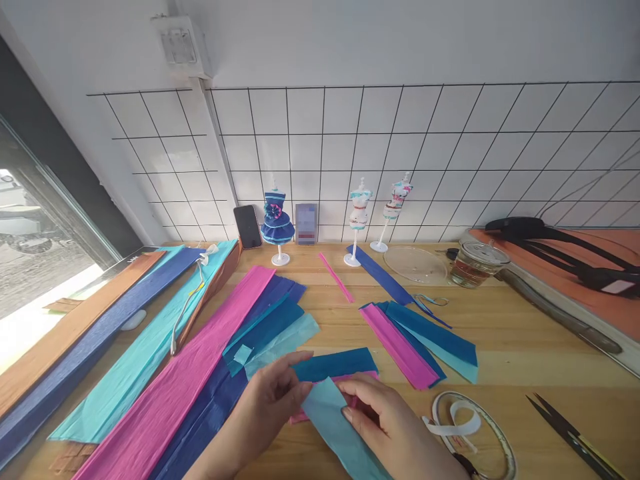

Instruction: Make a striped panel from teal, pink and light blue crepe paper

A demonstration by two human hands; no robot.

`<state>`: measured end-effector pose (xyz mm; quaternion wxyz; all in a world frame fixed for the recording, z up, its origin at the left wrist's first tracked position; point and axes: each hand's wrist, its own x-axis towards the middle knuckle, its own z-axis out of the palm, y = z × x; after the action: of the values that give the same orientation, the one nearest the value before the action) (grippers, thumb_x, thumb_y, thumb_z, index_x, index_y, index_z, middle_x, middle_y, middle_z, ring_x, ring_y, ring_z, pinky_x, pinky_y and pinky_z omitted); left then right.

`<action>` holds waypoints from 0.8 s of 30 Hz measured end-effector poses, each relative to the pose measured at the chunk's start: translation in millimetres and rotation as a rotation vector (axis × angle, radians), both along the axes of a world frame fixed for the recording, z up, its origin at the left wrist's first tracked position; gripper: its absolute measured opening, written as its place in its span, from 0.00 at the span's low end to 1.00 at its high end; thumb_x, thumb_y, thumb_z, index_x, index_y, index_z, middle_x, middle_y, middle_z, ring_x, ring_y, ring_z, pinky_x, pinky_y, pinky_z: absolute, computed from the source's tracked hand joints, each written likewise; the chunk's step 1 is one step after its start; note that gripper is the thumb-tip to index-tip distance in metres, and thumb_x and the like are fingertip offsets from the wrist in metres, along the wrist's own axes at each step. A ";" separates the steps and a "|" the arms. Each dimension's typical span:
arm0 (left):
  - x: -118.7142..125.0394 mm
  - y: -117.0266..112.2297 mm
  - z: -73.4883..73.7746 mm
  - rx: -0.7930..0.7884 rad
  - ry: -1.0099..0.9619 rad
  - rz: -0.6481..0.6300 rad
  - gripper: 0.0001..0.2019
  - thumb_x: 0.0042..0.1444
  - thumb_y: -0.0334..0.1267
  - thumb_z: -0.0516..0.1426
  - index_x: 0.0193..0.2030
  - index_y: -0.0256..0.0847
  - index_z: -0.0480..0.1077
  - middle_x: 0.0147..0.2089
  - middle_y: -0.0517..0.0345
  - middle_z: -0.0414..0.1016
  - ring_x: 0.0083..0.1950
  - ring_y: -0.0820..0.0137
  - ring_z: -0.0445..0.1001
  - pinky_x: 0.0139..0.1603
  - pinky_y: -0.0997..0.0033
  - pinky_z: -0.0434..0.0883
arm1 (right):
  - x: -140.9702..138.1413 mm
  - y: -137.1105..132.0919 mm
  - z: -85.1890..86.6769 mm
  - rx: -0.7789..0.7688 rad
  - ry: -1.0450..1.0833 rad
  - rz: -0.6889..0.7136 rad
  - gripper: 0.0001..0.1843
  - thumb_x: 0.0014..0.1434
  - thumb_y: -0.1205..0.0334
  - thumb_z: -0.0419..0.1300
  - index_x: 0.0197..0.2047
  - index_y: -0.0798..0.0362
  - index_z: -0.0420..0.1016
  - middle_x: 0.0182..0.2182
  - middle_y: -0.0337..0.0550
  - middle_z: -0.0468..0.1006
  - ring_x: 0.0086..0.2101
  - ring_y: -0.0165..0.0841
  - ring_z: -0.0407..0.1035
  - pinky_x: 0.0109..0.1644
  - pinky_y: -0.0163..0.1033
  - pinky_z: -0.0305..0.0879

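A light blue crepe paper strip [333,421] slants between my hands at the front of the table. My left hand [275,397] pinches its upper left edge between thumb and fingertips. My right hand [383,423] grips the right side, thumb pressed on the paper and fingers curled behind. Just beyond my fingers lies a teal crepe paper piece [340,363], a pink one partly showing under it. A fan of pink, teal and light blue strips [400,347] rests to the right. Left of my hands are more teal and light blue pieces [277,333].
Long crepe lengths, including a pink one [215,340], cover the left side. Miniature dress forms [359,213] and a blue-dressed one [275,217] stand by the tiled wall. At right are a ribbon roll [463,420], black pointed tweezers [565,427] and a lidded jar [477,263].
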<state>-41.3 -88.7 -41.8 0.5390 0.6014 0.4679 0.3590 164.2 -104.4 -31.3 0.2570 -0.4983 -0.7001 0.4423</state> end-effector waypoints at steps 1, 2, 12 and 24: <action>-1.5 1.3 -0.7 0.007 0.003 0.021 0.25 0.56 0.51 0.55 0.55 0.38 0.66 0.21 0.69 0.58 0.21 0.77 0.60 0.24 0.76 0.59 | 1.1 -0.1 -0.1 0.008 -0.016 -0.005 0.14 0.59 0.64 0.53 0.47 0.46 0.73 0.44 0.42 0.74 0.42 0.34 0.69 0.47 0.37 0.64; -3.2 2.6 -0.8 0.019 0.009 0.052 0.24 0.56 0.51 0.55 0.54 0.38 0.66 0.20 0.70 0.57 0.20 0.78 0.58 0.23 0.77 0.58 | 2.2 0.0 0.1 0.015 -0.033 -0.013 0.14 0.59 0.64 0.53 0.47 0.46 0.73 0.44 0.42 0.74 0.42 0.35 0.69 0.48 0.38 0.64; -0.8 0.4 8.6 0.066 0.076 -0.033 0.21 0.50 0.48 0.60 0.48 0.39 0.72 0.30 0.61 0.67 0.30 0.72 0.65 0.34 0.72 0.65 | -0.8 0.9 12.2 0.011 -0.017 0.036 0.15 0.58 0.67 0.52 0.45 0.44 0.74 0.43 0.39 0.75 0.43 0.34 0.69 0.47 0.36 0.63; -0.2 3.2 0.6 -0.120 -0.102 0.205 0.19 0.47 0.52 0.61 0.39 0.38 0.74 0.26 0.60 0.73 0.26 0.72 0.70 0.27 0.73 0.67 | 33.2 -8.9 -0.6 -0.235 0.106 -0.128 0.29 0.50 0.64 0.58 0.57 0.45 0.67 0.47 0.41 0.76 0.46 0.38 0.69 0.47 0.40 0.65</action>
<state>-41.5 -85.5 -41.2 0.5575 0.4980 0.5195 0.4139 197.3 -113.3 -31.9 0.2611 -0.5445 -0.5958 0.5296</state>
